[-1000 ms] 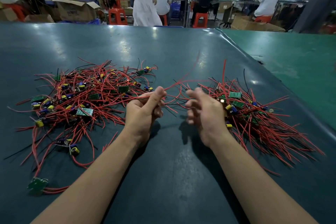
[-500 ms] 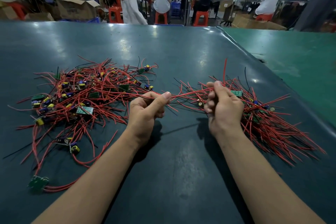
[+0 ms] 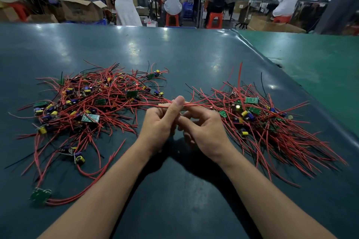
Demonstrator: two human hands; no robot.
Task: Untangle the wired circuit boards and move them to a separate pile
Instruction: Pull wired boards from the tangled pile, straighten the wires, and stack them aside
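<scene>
We pinch a red wire strand (image 3: 196,104) in our left hand (image 3: 161,124), our right hand (image 3: 204,132) curled beside, easing it from the tangled heap (image 3: 87,103) toward the sorted pile (image 3: 272,126).

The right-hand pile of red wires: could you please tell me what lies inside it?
Inside the right-hand pile lie small green circuit boards and yellow-and-blue capacitors among black wires. Whatever sits deeper is covered by the red wires; the right hand hides the pile's near-left edge.

Both forearms and hands (image 3: 161,124) are bare, no sleeves or gloves.
</scene>
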